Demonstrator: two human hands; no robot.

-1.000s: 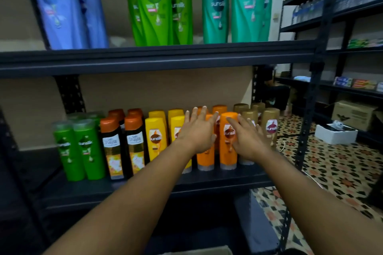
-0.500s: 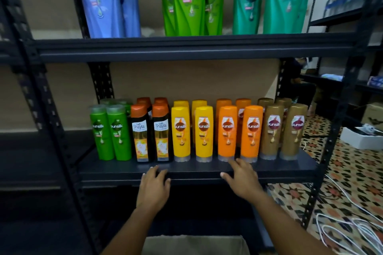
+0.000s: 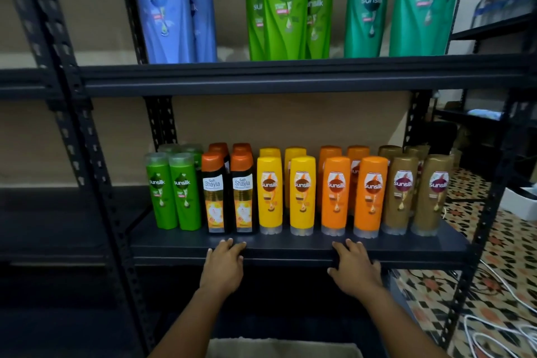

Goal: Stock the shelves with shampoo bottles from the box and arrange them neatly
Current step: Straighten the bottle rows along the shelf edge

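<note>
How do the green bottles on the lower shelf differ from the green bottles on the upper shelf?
The lower green bottles are small, with flat translucent caps; the upper green bottles are much larger, with pump tops. The lower ones stand at the left end of their row; the upper ones stand near the middle of their shelf. Both are bright green, upright, and marked sunsilk.

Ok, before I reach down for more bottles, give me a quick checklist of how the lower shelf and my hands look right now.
1. Left hand free: ok, it holds nothing, fingers resting on the lower shelf front edge.
2. Right hand free: ok, holding nothing, resting on the same edge.
3. Front row upright: ok, from the green bottles to the brown bottles.
4. Colours grouped: ok, yellow bottles beside orange bottles.
5. Labels facing out: ok.
6. Box contents: cannot tell, only its top edge shows.
</note>
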